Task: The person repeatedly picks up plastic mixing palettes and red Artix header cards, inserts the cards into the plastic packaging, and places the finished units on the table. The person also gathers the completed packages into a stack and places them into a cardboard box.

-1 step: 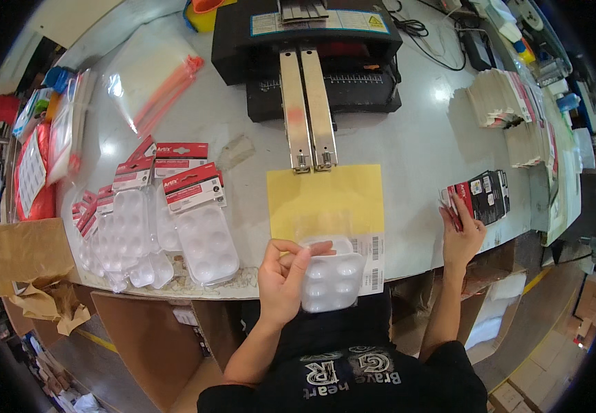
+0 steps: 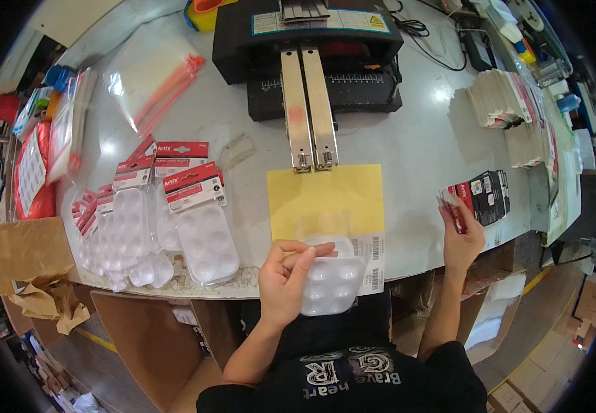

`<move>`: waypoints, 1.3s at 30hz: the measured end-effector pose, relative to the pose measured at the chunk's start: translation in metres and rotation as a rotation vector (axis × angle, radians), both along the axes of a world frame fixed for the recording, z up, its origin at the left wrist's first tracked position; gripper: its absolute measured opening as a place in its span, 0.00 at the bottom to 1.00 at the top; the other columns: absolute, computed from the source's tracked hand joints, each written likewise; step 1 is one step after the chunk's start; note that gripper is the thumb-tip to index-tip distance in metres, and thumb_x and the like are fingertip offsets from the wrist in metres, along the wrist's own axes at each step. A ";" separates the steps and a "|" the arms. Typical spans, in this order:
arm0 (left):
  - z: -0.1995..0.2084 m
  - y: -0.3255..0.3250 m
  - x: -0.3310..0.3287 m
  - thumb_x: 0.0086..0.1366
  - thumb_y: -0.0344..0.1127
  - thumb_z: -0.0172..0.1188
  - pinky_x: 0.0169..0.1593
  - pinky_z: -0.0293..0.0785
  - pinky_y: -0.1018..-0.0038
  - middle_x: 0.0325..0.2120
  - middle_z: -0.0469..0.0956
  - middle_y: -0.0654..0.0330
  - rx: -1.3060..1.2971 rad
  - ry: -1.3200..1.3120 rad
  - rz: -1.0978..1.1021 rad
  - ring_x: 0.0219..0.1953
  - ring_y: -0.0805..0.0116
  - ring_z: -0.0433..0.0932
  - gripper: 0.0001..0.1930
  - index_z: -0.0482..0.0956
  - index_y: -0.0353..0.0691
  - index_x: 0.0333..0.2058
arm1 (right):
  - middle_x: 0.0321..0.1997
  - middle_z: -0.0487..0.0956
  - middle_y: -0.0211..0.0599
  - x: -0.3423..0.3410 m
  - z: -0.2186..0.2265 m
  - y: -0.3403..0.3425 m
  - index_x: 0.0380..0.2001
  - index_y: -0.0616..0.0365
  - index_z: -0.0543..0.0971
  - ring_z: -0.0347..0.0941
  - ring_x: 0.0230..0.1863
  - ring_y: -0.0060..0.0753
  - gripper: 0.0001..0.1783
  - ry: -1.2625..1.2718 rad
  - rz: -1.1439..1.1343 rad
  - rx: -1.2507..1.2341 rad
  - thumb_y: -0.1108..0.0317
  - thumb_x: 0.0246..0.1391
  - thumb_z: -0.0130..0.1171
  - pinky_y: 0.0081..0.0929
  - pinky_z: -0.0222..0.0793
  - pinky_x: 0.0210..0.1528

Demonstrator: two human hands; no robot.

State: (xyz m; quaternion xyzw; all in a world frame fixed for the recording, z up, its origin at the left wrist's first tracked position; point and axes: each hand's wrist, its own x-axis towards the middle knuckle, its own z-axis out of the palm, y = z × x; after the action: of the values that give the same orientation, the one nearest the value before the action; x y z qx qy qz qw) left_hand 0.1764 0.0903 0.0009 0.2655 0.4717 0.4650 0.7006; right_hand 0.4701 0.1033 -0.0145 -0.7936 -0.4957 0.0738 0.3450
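Left of the yellow sheet (image 2: pixel 325 193) lay carded palettes (image 2: pixel 206 241); nearer, the left hand (image 2: pixel 285 281) held an uncarded one (image 2: pixel 332 289); rightward, the right hand (image 2: pixel 464 239) touched cards (image 2: pixel 490 196), grip unclear.

A white palette (image 2: pixel 332 288) is held tilted, left of overlapping red-and-black cards (image 2: pixel 488 197).

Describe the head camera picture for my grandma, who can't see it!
A person's left hand holds a bumpy white tray at the table edge; the right hand is at some red-and-black cards. More white trays with red card tops lie at left; a black machine stands at the back.
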 end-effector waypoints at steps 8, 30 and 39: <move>0.026 0.002 0.007 0.67 0.28 0.52 0.42 0.73 0.80 0.35 0.82 0.55 0.215 0.320 -0.155 0.37 0.75 0.79 0.08 0.77 0.28 0.39 | 0.27 0.81 0.34 -0.098 0.084 0.039 0.34 0.66 0.79 0.72 0.28 0.15 0.16 0.479 0.753 -0.338 0.70 0.42 0.72 0.16 0.70 0.32; 0.000 0.013 -0.012 0.66 0.32 0.55 0.35 0.67 0.84 0.28 0.79 0.63 0.173 0.407 0.244 0.29 0.80 0.72 0.11 0.80 0.28 0.37 | 0.26 0.81 0.37 -0.089 0.055 0.035 0.32 0.66 0.82 0.75 0.24 0.20 0.09 0.804 0.705 -0.561 0.69 0.52 0.63 0.18 0.69 0.26; -0.006 0.010 -0.015 0.69 0.33 0.51 0.36 0.65 0.83 0.27 0.77 0.64 0.192 0.402 0.206 0.31 0.82 0.68 0.11 0.76 0.29 0.34 | 0.23 0.78 0.31 -0.088 0.033 0.021 0.30 0.66 0.81 0.72 0.22 0.18 0.08 1.102 0.666 -0.546 0.70 0.53 0.61 0.17 0.68 0.25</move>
State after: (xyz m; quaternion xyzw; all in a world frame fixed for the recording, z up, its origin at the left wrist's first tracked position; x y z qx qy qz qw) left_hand 0.1618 0.1003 -0.0051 0.3684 0.5800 0.5144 0.5130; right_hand 0.3820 0.1238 0.0187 -0.5046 -0.4289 0.6894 0.2933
